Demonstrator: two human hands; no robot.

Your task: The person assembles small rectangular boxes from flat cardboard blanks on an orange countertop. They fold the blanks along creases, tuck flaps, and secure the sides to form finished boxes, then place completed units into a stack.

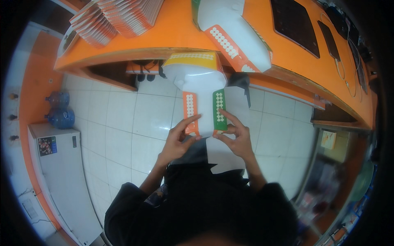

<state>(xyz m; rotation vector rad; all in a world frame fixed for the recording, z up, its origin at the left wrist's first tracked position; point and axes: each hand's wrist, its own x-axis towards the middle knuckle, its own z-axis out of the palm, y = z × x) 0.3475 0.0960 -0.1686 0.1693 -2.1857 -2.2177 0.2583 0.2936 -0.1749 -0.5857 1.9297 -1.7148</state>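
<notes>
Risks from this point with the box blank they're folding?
1. Both hands, left hand and right hand, pinch only the near flaps, orange flap and green flap; the flat carton blank hangs unsupported over the tiled floor, so it may sag or crease off-line.
2. A finished carton lies near the orange counter edge; a bump might knock it off.

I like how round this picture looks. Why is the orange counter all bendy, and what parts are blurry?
In the head view, the fisheye lens curves the orange counter and darkens the corners. The left hand, right hand and white cardboard box they fold look fairly sharp. The shelves at lower right are smeared, and the dark clothing shows little detail.
</notes>
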